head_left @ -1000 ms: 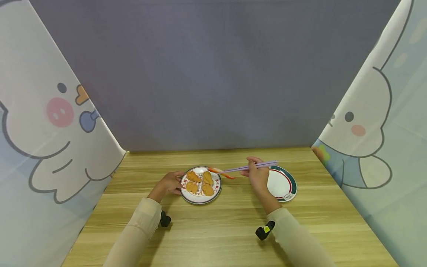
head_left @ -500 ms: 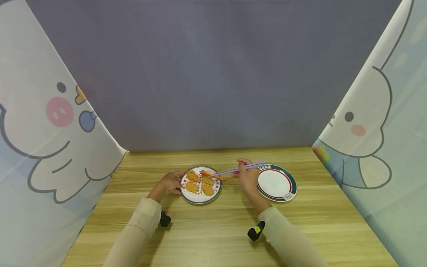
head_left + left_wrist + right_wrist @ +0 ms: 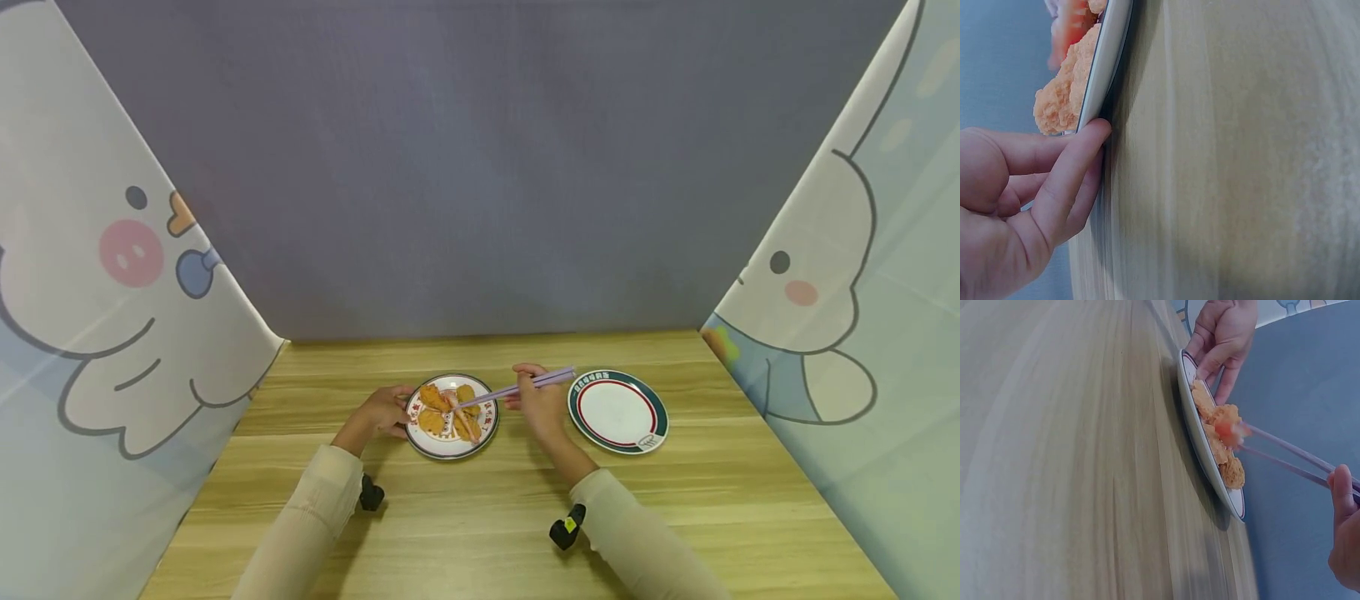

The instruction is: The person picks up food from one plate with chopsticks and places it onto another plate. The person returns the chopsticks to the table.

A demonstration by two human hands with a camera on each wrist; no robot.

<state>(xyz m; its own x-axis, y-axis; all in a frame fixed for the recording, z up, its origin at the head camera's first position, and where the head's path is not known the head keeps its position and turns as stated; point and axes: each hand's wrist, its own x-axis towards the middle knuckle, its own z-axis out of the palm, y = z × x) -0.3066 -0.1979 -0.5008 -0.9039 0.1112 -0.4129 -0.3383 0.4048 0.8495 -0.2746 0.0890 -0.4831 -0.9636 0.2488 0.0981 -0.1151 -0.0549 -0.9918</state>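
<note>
On the table, a small white plate (image 3: 487,433) with a dark rim bears several golden pieces of fried chicken (image 3: 431,422). My left hand (image 3: 384,410) pinches its left edge; in the left wrist view the fingertips (image 3: 1099,129) touch the rim. Purple chopsticks (image 3: 510,391) are held by my right hand (image 3: 542,404), just right of this plate. Their tips grip a red-and-white piece of food (image 3: 1230,432) that looks like a shrimp, blurred, over or against the chicken. Whether it touches the chicken, I cannot tell.
A second white plate (image 3: 617,408) with a green and red rim lies to the right of my right hand. Behind the wooden table (image 3: 465,525) stands a grey curtain (image 3: 480,167), with cartoon-printed cloth (image 3: 135,350) on both sides.
My right hand has moved left, carrying the shrimp-like piece with the chopsticks from the plate's right edge to over the chicken; the piece has turned. My left hand has stayed at the rim.
</note>
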